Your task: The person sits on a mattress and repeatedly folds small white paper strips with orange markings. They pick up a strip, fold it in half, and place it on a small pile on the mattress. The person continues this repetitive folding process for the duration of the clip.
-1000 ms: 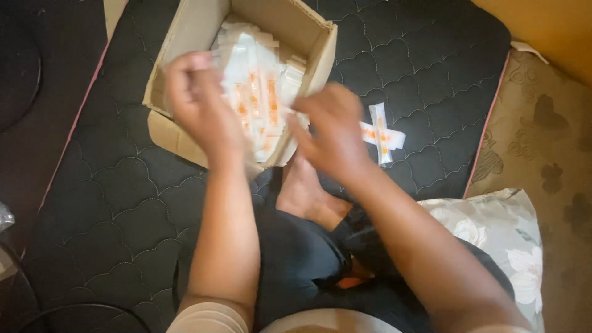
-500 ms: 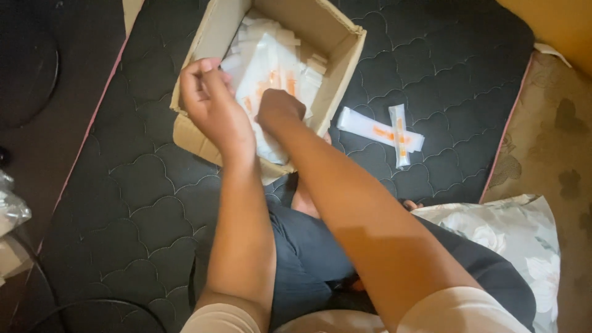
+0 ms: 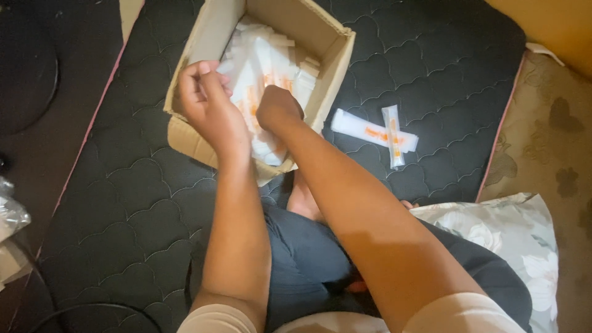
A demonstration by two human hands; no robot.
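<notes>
One cardboard box (image 3: 320,55) sits on one dark quilted mat (image 3: 431,68). Two clear sachets (image 3: 374,130) with orange print lie crossed on the mat beside the box. Inside the box is a pile of the same sachets (image 3: 265,61), too jumbled to count. One flowered pillow (image 3: 512,240) lies nearby. Two hands, the left hand (image 3: 206,105) and the right hand (image 3: 279,108), are at the box.

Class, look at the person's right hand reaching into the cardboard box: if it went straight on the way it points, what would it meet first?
The right hand points down into the cardboard box, so it would probably first meet the white packets with orange markings piled inside; it may already touch them, though depth is unclear.
</notes>
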